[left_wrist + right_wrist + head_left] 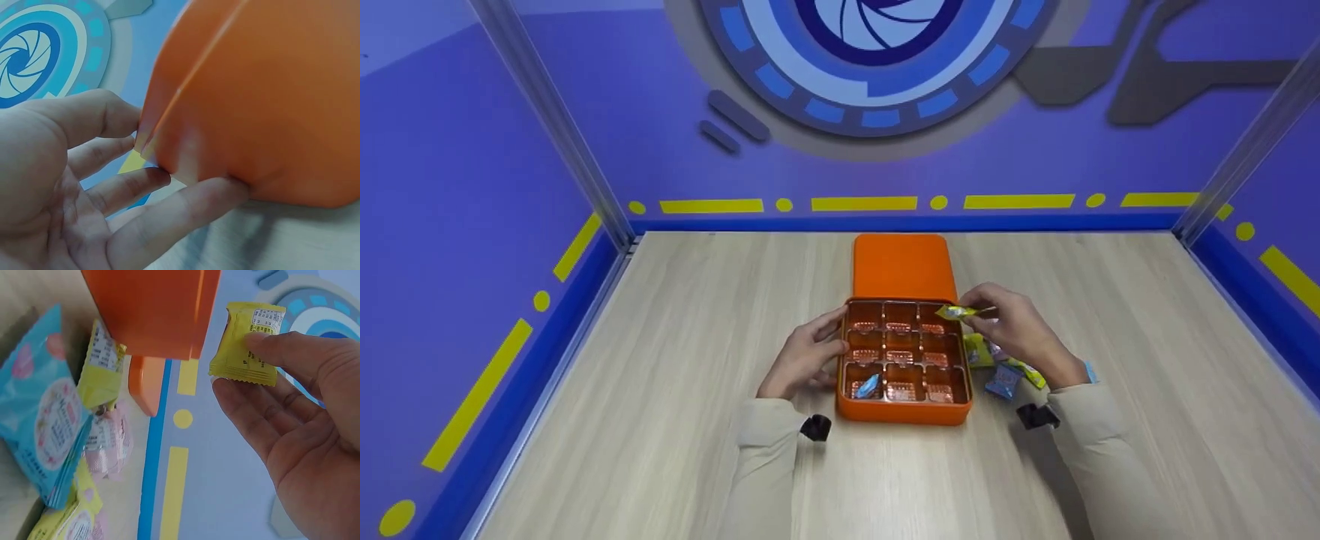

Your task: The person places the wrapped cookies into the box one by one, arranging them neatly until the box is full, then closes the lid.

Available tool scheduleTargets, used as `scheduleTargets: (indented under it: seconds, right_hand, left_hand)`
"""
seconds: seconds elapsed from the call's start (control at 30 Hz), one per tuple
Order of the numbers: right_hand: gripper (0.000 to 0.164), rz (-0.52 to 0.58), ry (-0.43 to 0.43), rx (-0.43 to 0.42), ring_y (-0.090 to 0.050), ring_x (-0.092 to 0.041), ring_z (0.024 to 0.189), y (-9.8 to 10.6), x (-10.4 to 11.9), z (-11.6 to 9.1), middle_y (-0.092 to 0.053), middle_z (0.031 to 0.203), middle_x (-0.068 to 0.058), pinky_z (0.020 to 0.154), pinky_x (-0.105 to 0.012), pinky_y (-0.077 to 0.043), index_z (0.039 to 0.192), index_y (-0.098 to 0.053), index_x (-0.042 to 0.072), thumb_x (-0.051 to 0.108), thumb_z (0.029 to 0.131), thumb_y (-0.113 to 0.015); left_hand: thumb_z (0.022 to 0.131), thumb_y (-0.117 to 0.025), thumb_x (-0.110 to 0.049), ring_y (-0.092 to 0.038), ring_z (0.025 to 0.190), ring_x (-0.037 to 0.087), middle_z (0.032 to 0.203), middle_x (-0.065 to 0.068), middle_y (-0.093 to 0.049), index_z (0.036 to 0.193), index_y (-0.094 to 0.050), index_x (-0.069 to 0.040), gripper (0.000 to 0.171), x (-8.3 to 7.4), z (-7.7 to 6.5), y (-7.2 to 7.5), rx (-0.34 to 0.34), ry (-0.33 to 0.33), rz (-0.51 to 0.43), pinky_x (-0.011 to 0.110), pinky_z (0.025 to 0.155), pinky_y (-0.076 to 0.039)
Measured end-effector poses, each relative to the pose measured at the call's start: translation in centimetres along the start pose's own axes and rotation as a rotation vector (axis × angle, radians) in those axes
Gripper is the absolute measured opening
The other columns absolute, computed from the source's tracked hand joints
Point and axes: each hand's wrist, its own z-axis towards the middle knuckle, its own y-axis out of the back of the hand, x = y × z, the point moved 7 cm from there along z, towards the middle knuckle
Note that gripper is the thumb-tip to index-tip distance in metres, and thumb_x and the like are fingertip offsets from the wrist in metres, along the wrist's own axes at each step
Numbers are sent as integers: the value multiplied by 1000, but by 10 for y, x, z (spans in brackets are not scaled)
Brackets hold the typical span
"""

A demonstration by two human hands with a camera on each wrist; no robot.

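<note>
An orange box [904, 412] with a clear divided insert sits on the table. A blue wrapped candy [868, 386] lies in its front left compartment. My left hand [802, 356] holds the box by its left side; in the left wrist view its thumb and fingers [185, 211] touch the orange wall. Over the back right compartment, my right hand [1020, 326] pinches a small yellow candy packet [247, 343] between thumb and fingers. Below that hand, a pile holds a blue packet [48, 405], a yellow packet [978, 351] and a pink packet [107, 441].
The orange lid [904, 266] lies behind the box, against its back edge. Purple panels [840, 176] with metal corner posts [562, 127] enclose the table [675, 420] at the back and both sides. The candy pile lies close to the box's right wall.
</note>
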Motion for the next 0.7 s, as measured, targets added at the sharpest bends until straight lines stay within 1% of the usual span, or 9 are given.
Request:
scheduleTargets:
  seconds: [0.13,0.27,0.33,0.4,0.5,0.57,0.7]
  right_hand:
    - [23,0,1,18,-73,-33,103,-5,7,3,-71,111,-11,90,-49,-62,113,-72,2,-12,94,-72]
    - [23,11,-4,39,-73,-32,104,-11,12,6,-71,112,-10,91,-47,-62,114,-72,2,-10,95,-72]
    - [23,16,3,44,-73,-33,104,-13,14,6,-71,112,-10,91,-48,-62,115,-72,2,-10,95,-72]
    - [23,16,12,50,-73,-34,104,-16,16,7,-71,112,-11,91,-48,-62,115,-73,2,-10,95,-73]
    - [23,19,18,63,-73,-34,104,-20,18,8,-71,112,-12,90,-47,-62,115,-73,1,-11,95,-72]
    - [23,16,25,73,-73,-34,103,-22,20,9,-70,112,-13,90,-47,-62,114,-73,1,-12,95,-72]
    - [24,-1,42,88,-73,-32,101,-26,26,11,-70,110,-12,90,-48,-62,112,-74,3,-12,94,-73]
  left_hand:
    - [99,-66,-3,-71,113,31,161,17,-48,162,-47,-18,68,0,0,-1,3,4,2,28,47,-54]
    - [100,-65,-3,-71,112,29,162,15,-48,163,-46,-18,68,0,0,-1,12,2,9,26,46,-52]
    - [101,-65,-3,-72,102,26,162,13,-48,163,-46,-18,67,0,1,-1,17,1,20,25,46,-49]
    - [101,-64,-3,-71,95,23,161,12,-49,163,-45,-18,67,0,1,-1,18,0,26,24,45,-48]
    - [101,-64,-3,-70,90,21,160,12,-50,163,-46,-17,66,-1,1,-1,16,0,31,23,45,-45]
    - [101,-64,-4,-71,96,20,160,14,-50,163,-45,-16,66,-1,1,-1,15,-5,32,24,44,-45]
    - [101,-65,-4,-72,97,22,160,15,-50,163,-46,-16,66,-1,1,-1,12,-5,35,24,45,-46]
